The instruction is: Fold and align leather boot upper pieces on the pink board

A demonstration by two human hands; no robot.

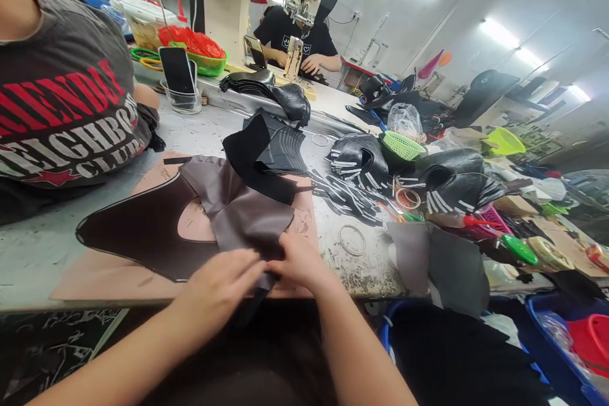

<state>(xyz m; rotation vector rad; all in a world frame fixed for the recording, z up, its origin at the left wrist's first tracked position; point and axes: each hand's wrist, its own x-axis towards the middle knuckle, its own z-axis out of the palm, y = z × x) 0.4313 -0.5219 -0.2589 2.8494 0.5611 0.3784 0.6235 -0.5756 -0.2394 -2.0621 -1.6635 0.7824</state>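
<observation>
Pretty cluttered table (28, 266): pink sheet (80, 280), brown leather piece (137, 228) on top, black pieces (280, 146) overlapping its far side. Left hand (221, 279)'s blurry, can't tell its grip; right hand (297, 260)'s pinching the leather's near edge. Thin ring (353, 226) off right.

Head camera looks forward-down, apparently tilted.

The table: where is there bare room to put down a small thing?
On the tabletop, one mostly bare patch lies between the clear cup and the black pieces, another left of the pink sheet. Crowded: right of the black pieces, with loose strips and a black bundle; and at the front, where the left hand and right hand are at the brown leather.
</observation>
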